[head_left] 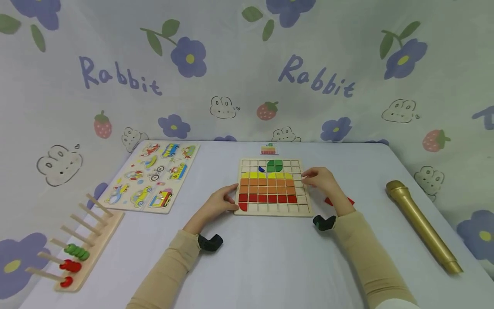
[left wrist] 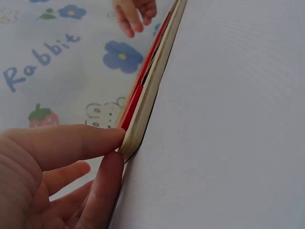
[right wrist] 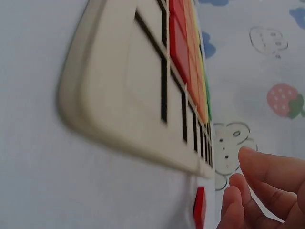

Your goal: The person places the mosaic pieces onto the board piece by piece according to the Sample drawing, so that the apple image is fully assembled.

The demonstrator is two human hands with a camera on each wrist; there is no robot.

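A wooden grid board [head_left: 277, 208] lies mid-table, bearing rows of red, orange and yellow pieces, a green round shape [head_left: 275, 165] and a small blue piece [head_left: 261, 169]. At its lower left corner, my left hand [head_left: 218, 201] grips the edge between thumb and finger, beside a rounded red piece [head_left: 242, 207]. Just off the right edge hovers my right hand [head_left: 322, 180]. Its fingers [right wrist: 274, 169] are loosely bent, with a gap and nothing visible between them. Loose red pieces [head_left: 350, 200] lie on the table, partly hidden by the right forearm.
Behind the board stands a small pattern card [head_left: 269, 149]. A vehicle puzzle board [head_left: 150, 178] and a wooden peg rack [head_left: 90, 253] with green and red beads are to the left. A gold microphone [head_left: 422, 225] lies at the right.
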